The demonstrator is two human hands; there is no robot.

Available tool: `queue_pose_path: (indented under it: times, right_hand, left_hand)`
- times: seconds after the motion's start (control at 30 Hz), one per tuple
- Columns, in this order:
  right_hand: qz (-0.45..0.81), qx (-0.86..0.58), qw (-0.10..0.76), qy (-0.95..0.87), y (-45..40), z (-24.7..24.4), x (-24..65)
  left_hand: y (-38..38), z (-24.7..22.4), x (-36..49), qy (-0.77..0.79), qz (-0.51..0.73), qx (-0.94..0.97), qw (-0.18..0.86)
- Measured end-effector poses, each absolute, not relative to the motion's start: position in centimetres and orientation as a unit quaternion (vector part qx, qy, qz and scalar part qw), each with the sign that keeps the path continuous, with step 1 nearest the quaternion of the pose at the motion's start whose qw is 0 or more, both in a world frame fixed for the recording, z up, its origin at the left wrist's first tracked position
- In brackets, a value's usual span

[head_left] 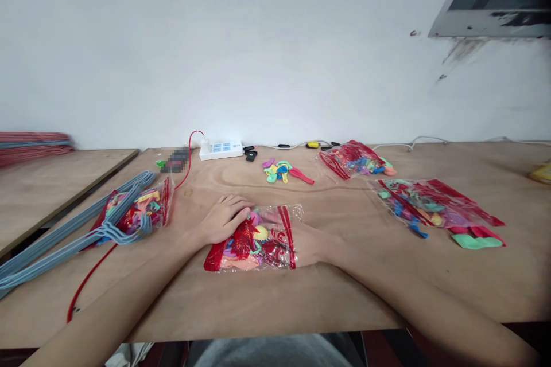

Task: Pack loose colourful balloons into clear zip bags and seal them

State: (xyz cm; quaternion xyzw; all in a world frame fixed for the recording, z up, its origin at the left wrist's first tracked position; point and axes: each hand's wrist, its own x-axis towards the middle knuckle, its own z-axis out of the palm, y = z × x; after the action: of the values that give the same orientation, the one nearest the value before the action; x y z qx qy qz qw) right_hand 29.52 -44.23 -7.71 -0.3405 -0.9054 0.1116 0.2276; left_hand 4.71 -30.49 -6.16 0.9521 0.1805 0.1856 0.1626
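Two hands (pixel 224 219) touch plastic balloon bag (pixel 258 246)

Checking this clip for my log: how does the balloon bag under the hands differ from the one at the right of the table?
The bag under the hands is held by the left hand and right hand; the bag at right lies untouched. The first is compact; the other sprawls longer, balloons spilling from its end. Both are clear plastic printed red, holding mixed balloons.
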Motion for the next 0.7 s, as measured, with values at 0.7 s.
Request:
queue_pose_path:
  times: [0.7]
  right_hand:
    - [-0.062,-0.622,0.334,-0.706,-38.8,-8.4,38.3]
  left_hand:
    - [-30.3,-6.3,4.8,0.178,0.187,0.951,0.169]
